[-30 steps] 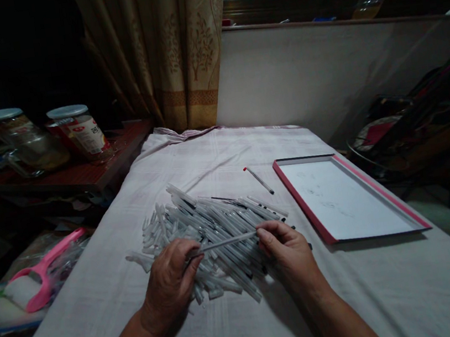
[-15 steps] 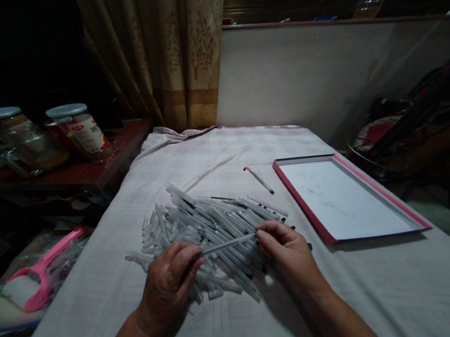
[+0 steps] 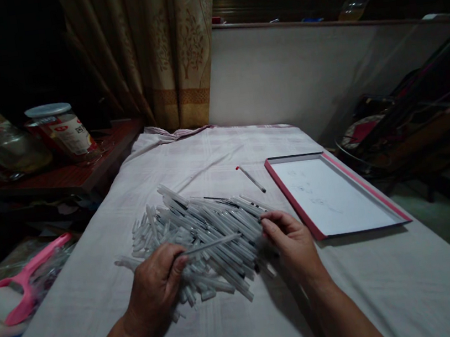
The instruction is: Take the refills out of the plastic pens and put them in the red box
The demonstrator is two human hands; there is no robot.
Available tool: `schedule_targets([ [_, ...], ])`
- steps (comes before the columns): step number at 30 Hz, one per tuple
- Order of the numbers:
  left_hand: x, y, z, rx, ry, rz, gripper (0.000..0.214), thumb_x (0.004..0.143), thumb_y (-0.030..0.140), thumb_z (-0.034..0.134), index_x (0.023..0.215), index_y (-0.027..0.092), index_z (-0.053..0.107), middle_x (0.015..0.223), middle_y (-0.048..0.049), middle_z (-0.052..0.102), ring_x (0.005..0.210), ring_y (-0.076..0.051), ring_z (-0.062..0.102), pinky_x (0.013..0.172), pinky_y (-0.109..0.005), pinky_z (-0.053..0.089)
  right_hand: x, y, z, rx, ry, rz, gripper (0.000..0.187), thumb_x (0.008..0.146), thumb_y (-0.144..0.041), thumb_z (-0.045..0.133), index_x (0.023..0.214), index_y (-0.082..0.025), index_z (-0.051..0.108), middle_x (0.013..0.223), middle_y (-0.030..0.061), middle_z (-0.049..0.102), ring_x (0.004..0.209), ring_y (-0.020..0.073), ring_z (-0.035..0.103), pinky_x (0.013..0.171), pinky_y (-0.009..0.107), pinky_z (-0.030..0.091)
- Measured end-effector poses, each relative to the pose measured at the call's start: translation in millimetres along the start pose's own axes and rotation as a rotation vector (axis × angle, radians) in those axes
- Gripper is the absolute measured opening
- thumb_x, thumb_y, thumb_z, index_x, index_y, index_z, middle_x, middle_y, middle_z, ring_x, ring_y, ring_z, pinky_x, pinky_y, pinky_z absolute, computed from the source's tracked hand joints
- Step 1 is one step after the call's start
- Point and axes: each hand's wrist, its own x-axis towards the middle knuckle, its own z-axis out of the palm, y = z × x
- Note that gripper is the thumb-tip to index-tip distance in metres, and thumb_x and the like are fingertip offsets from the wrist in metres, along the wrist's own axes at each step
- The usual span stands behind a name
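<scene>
A heap of several clear pen barrels lies on the white cloth in the middle of the table. My left hand is closed in a pinch on one clear pen barrel, which sticks out to the right over the heap. My right hand rests at the heap's right edge, fingers curled onto the barrels there; I cannot make out whether they hold one. A single pen with a red tip lies apart beyond the heap.
A shallow red-rimmed white box lid lies right of the heap. Two lidded jars stand on a dark wooden shelf at left. A pink-handled roller lies lower left. A curtain hangs behind.
My right hand has let go of the barrel's right end and moved to the heap's right edge. The left hand still holds the barrel. The view shifted slightly right.
</scene>
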Motion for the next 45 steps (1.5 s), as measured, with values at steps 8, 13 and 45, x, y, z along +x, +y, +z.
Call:
schedule_targets([
  [8,-1.0,-2.7,6.7,0.027,-0.017,-0.027,0.023,0.101,0.037,0.047,0.098,0.022,0.064,0.082,-0.0019,0.073,0.071,-0.016,0.072,0.064,-0.022,0.055,31.9,19.9,-54.8,-0.878,0.11,-0.185,0.017,0.078,-0.036,0.063,0.076,-0.025,0.077,0.068,0.0041,0.074,0.062,0.0219,0.064,0.06,0.032,0.041],
  [13,0.0,-0.6,7.5,0.052,0.012,0.028,0.023,0.102,0.036,0.046,0.098,0.021,0.063,0.082,-0.0019,0.073,0.07,-0.015,0.072,0.065,-0.022,0.055,32.2,19.1,-56.4,-0.974,0.086,-0.277,0.021,0.08,-0.033,0.06,0.078,-0.025,0.079,0.087,0.0071,0.077,0.073,0.0229,0.066,0.064,0.032,0.043],
  [45,-1.4,-1.3,6.2,0.106,0.04,-0.056,0.025,0.102,0.041,0.044,0.1,0.022,0.059,0.084,-0.0013,0.073,0.071,-0.016,0.071,0.065,-0.024,0.056,25.1,19.1,-32.9,-0.581,0.104,-0.244,0.027,0.076,-0.041,0.06,0.08,-0.019,0.076,0.079,0.0072,0.075,0.068,0.0215,0.067,0.068,0.033,0.051],
])
